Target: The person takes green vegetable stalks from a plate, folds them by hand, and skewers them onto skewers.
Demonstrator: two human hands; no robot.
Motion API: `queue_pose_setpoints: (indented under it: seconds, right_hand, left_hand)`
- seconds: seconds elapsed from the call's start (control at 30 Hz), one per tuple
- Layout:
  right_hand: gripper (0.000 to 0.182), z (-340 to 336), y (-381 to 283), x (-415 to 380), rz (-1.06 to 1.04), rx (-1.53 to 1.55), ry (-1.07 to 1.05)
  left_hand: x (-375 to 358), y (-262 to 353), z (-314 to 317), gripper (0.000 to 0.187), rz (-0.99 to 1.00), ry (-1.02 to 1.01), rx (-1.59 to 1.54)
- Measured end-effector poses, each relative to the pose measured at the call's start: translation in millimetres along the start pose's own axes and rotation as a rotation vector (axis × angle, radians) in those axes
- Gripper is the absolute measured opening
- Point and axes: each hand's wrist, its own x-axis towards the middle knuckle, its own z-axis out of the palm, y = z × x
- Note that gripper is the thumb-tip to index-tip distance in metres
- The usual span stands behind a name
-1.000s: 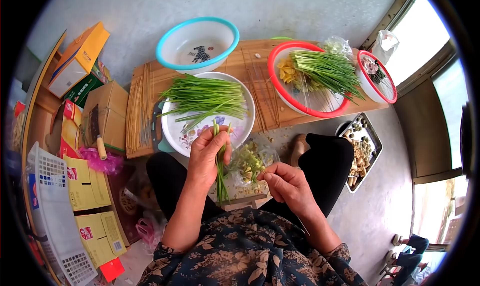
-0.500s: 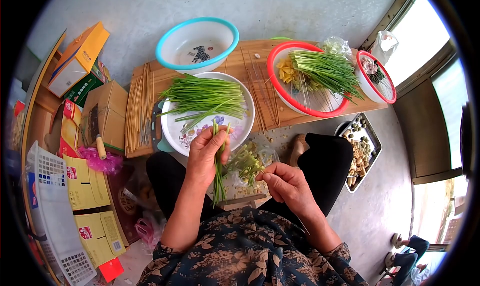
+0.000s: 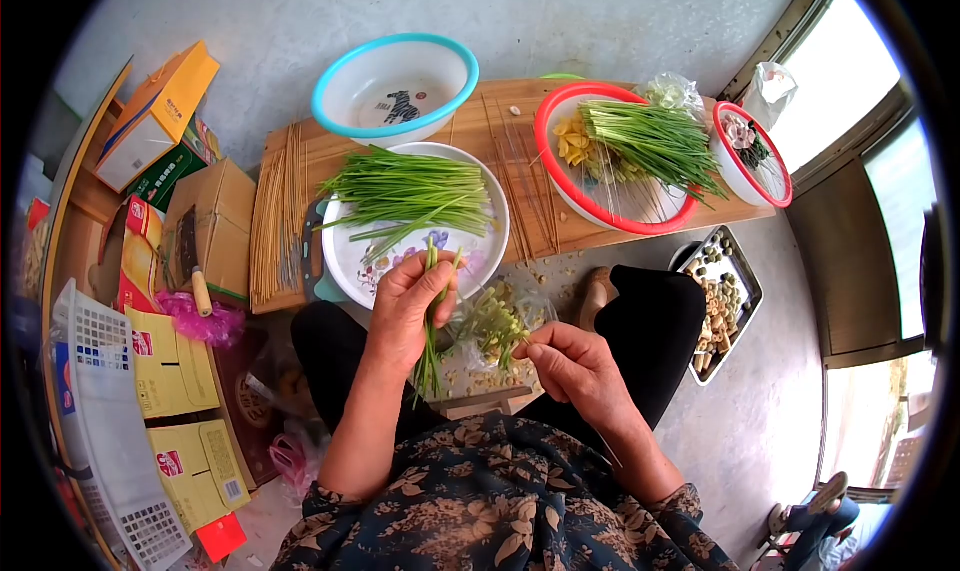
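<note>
My left hand (image 3: 410, 306) is closed round a small bunch of green stalks (image 3: 428, 364), whose ends stick out above and below the fingers. To its right, my right hand (image 3: 570, 363) pinches the end of a thin skewer, which runs back under the wrist; a bit of green shows at the fingertips. Just beyond that hand, a clear plastic bag (image 3: 532, 306) holds pale green trimmings (image 3: 492, 323). Long green stalks (image 3: 410, 189) lie on the white flowered plate (image 3: 345, 261) ahead of my left hand.
On the wooden table (image 3: 480, 121) stand a blue-rimmed basin (image 3: 350, 76), a red-rimmed basin (image 3: 625, 221) of greens and a smaller red-rimmed bowl (image 3: 745, 186). Bamboo skewers (image 3: 280, 221) lie at the left. A tray (image 3: 722, 306) is on the floor; another person's feet (image 3: 828, 493) show lower right.
The lower ends of the stalks in my left hand have swung slightly left. Both hands have barely moved. The other person's feet and legs have shifted.
</note>
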Motion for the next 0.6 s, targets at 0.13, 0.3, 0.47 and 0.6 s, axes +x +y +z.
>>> queue_pose_setpoints:
  seconds: [0.13, 0.3, 0.47, 0.6]
  right_hand:
    - [0.018, -0.4, -0.6, -1.1, 0.001, -0.006, -0.001]
    - [0.018, 0.4, -0.7, -0.8, -0.006, -0.015, 0.003]
    - [0.018, 0.1, 0.6, -0.6, 0.004, -0.005, -0.002]
    - [0.018, 0.2, 0.6, -0.6, 0.002, -0.003, 0.0]
  left_hand:
    - [1.2, 0.5, -2.9, 0.024, -0.011, -0.015, -0.014]
    - [1.4, -0.2, -4.2, 0.024, -0.008, -0.03, -0.012]
    - [1.1, -0.3, -5.7, 0.023, -0.018, -0.03, -0.016]
    - [2.2, -2.5, -7.6, 0.022, -0.018, -0.033, -0.023]
